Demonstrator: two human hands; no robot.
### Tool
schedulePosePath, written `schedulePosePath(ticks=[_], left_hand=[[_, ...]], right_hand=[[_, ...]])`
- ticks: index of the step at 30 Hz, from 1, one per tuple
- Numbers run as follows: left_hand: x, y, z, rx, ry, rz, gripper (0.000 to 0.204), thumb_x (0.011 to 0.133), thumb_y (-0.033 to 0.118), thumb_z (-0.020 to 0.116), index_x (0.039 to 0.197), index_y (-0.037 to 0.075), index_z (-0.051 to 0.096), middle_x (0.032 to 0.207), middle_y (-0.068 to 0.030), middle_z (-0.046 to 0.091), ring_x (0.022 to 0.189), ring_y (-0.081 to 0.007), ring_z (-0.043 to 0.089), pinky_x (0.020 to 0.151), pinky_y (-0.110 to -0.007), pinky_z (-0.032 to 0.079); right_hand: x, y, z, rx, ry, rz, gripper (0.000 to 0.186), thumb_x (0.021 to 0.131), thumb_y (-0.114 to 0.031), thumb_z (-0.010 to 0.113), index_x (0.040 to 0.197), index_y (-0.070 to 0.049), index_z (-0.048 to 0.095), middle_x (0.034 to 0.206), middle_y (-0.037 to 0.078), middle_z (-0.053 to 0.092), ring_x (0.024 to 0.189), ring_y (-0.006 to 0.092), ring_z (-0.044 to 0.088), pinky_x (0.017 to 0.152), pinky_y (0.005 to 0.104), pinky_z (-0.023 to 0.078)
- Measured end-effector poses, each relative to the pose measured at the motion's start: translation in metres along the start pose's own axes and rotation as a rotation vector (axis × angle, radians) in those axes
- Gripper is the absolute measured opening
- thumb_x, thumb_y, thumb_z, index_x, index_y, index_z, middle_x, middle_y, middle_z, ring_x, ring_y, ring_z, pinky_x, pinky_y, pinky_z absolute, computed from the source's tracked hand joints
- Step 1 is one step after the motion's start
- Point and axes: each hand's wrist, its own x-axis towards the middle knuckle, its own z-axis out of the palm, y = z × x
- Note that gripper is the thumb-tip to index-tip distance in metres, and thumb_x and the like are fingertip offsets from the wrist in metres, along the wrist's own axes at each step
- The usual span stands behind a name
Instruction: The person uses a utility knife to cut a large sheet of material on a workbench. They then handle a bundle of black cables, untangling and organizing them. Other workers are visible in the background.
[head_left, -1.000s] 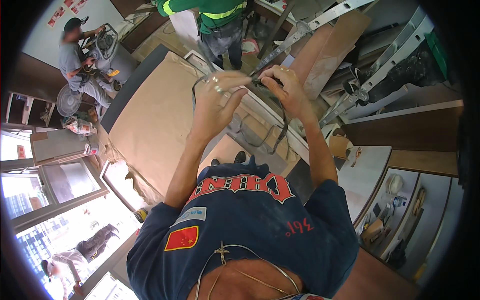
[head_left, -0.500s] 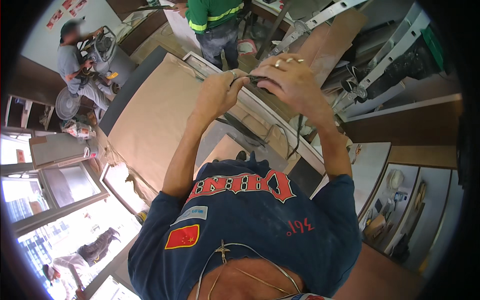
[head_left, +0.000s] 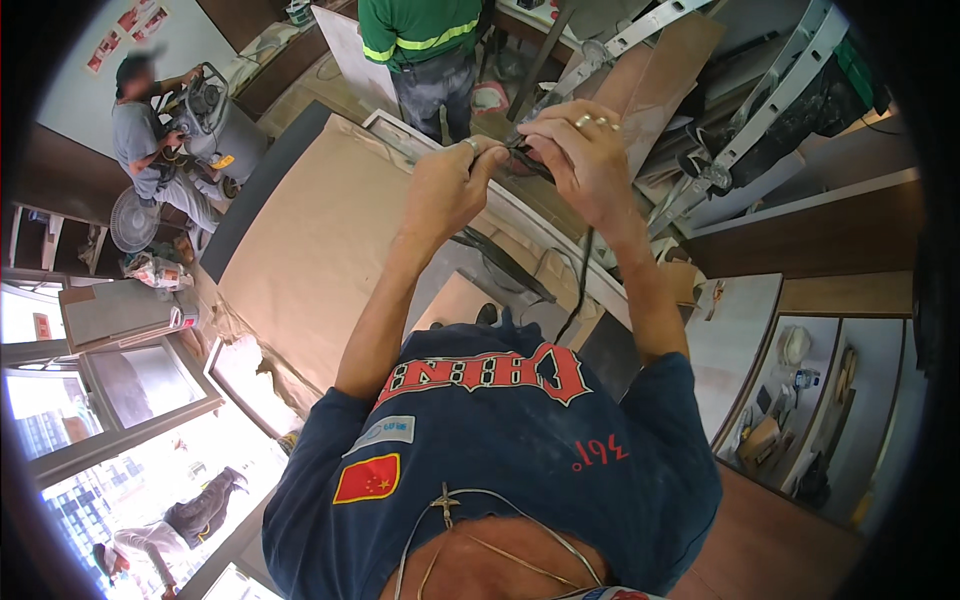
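Observation:
In front of my chest, both hands are raised over a work surface. My left hand (head_left: 452,190), closed in a pinch, grips one end of a black cord (head_left: 584,275). Close beside it on the right, my right hand (head_left: 592,168) has its thumb and fingers bent around the same cord. A short stretch of the cord bridges the two hands, while a longer length hangs below my right hand. Whether it is a cable or a flat strap is hard to tell. More black strips (head_left: 505,265) lie below my wrists. My fingertips partly hide the gripped part.
A large surface covered in brown paper (head_left: 300,220) stands ahead and left. A person in green (head_left: 425,60) is beyond it; another stands by a drum-shaped machine (head_left: 235,135). A metal ladder (head_left: 745,150), bearing someone's legs, rises at right, above shelves (head_left: 800,400).
My right hand has drawn its fingers inward and turned slightly. The hanging cord has shifted left and now hangs straighter. The person in green has moved slightly left.

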Motion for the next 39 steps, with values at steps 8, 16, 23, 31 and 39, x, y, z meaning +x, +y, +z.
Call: schedulePosePath(ticks=[8,16,23,31,39], left_hand=[[-0.004,0.003,-0.015,-0.157,-0.161,-0.062,0.023,0.098,0.022,0.058,0.099,0.003,0.070,0.071,-0.0165,0.063,0.061,-0.0253,0.057,0.061,-0.034,0.045],[-0.020,0.006,-0.019,-0.233,-0.128,0.000,0.019,0.097,0.019,0.060,0.100,0.003,0.070,0.073,-0.0151,0.065,0.061,-0.0230,0.058,0.060,-0.033,0.045],[-0.028,-0.003,-0.016,-0.064,0.020,0.113,0.019,0.092,0.019,0.066,0.100,0.001,0.070,0.083,-0.0173,0.069,0.069,-0.0350,0.062,0.061,-0.037,0.048],[-0.021,0.001,-0.023,-0.314,0.007,0.017,0.018,0.094,0.014,0.064,0.105,0.000,0.069,0.086,-0.0107,0.072,0.080,-0.0160,0.068,0.069,-0.029,0.050],[-0.011,-0.002,-0.021,-0.745,-0.134,-0.104,0.019,0.098,0.018,0.060,0.104,0.001,0.062,0.085,-0.0017,0.064,0.078,-0.0064,0.055,0.072,-0.024,0.045]], right_hand=[[-0.006,-0.016,0.000,0.273,-0.057,0.194,0.013,0.087,-0.019,0.070,0.091,-0.007,0.068,0.089,0.007,0.068,0.081,0.0261,0.063,0.080,0.0350,0.046],[-0.010,-0.019,0.012,0.645,-0.043,0.473,0.015,0.094,-0.015,0.065,0.093,0.000,0.066,0.084,0.005,0.067,0.078,0.0113,0.061,0.069,0.0262,0.048],[-0.009,-0.030,0.013,0.531,0.029,0.449,0.014,0.095,-0.012,0.062,0.091,0.001,0.065,0.082,0.005,0.064,0.076,0.0105,0.056,0.071,0.0247,0.044],[-0.006,-0.033,0.018,0.426,0.151,0.259,0.009,0.091,-0.013,0.067,0.091,-0.004,0.068,0.089,0.006,0.065,0.080,0.0184,0.059,0.066,0.0292,0.047],[-0.004,-0.031,0.031,0.402,0.217,0.103,0.007,0.084,-0.003,0.069,0.090,-0.006,0.067,0.089,0.008,0.066,0.082,0.0238,0.061,0.072,0.0333,0.046]])
